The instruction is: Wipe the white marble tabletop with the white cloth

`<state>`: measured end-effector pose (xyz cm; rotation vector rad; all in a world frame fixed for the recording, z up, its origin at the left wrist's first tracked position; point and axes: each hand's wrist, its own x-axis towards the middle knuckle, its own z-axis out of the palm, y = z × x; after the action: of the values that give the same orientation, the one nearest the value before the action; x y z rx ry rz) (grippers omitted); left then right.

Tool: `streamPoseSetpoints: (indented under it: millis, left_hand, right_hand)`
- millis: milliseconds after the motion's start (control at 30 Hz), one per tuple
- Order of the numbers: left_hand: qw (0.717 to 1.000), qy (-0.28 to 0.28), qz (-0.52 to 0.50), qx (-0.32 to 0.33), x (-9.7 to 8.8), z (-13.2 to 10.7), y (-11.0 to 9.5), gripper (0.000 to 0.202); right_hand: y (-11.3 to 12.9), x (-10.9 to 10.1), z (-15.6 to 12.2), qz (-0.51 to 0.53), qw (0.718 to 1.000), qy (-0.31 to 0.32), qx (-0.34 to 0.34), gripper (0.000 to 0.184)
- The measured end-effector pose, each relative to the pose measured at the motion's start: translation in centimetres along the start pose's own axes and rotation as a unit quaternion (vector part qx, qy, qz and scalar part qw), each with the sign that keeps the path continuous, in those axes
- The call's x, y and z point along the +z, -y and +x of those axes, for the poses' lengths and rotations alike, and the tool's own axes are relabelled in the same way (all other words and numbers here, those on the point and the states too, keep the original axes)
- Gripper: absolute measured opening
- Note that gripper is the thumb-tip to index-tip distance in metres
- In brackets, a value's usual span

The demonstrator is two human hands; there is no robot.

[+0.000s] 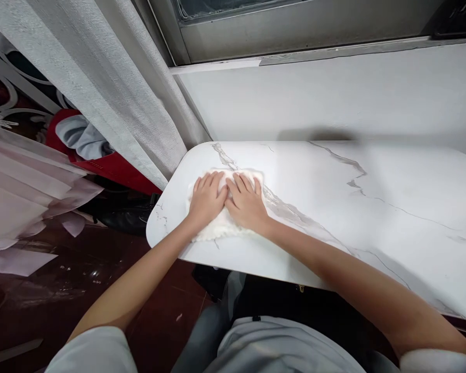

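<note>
A white fluffy cloth (217, 228) lies flat near the left end of a white marble-patterned table (353, 217). My left hand (206, 198) presses palm-down on the cloth's left half, fingers stretched forward and close together. My right hand (247, 202) presses palm-down beside it on the right half, its thumb touching the left hand. Both hands cover most of the cloth; only its edges show around them.
A grey curtain (112, 88) hangs left of the table, reaching its rounded corner. Behind it stand a red container with grey fabric (81, 140) and pale pink sheets (23, 197). A white wall and window sill (314, 54) run along the table's far side. Dark red floor lies below left.
</note>
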<state>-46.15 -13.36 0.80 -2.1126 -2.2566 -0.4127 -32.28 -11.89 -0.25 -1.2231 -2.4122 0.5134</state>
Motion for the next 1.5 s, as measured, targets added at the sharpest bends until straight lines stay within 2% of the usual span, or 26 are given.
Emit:
streamPoseSetpoints:
  millis: [133,233,333,500,667,867,1067,1233,1400,1500]
  left_hand:
    - [0.999,-0.024,-0.012,-0.018,1.5,6.0,0.9,0.048]
    - [0.997,-0.051,-0.013,-0.062,2.8,10.3,0.4,0.049]
    - [0.997,-0.060,-0.013,-0.057,3.9,13.9,-0.6,0.047]
    - [0.998,-0.052,-0.020,-0.013,4.8,17.4,-2.4,0.046]
    - [0.998,-0.058,-0.029,0.020,5.4,17.7,-5.3,0.046]
    - [0.999,-0.033,-0.021,0.026,5.8,15.6,-9.3,0.047]
    - [1.000,-0.007,-0.010,0.029,4.9,10.9,-11.0,0.050]
    - [0.998,-0.011,0.004,0.054,3.9,4.3,-12.3,0.051]
    - [0.992,0.027,0.010,0.124,1.9,-3.7,-13.6,0.059]
    - [0.989,0.036,-0.016,0.146,1.3,-7.2,-14.4,0.062]
  right_hand:
    - [-2.3,0.4,6.3,-0.022,0.999,-0.035,0.000,0.050]
    - [-4.5,-0.1,10.1,-0.036,0.999,-0.034,-0.009,0.049]
    - [-6.8,-1.0,12.7,-0.034,0.999,-0.030,-0.002,0.050]
    - [-9.2,-2.2,14.0,-0.057,0.997,-0.047,0.034,0.054]
    - [-11.3,-3.7,12.8,-0.073,0.995,-0.049,0.050,0.056]
    - [-13.4,-5.4,9.1,-0.085,0.993,-0.053,0.063,0.056]
    - [-12.2,-5.6,4.4,-0.106,0.991,-0.050,0.062,0.056]
    - [-10.7,-6.0,-2.1,-0.120,0.992,-0.038,0.032,0.055]
    - [-9.3,-6.9,-10.1,-0.120,0.993,-0.011,-0.009,0.056]
    - [-8.5,-7.5,-13.7,-0.121,0.992,0.001,-0.016,0.057]
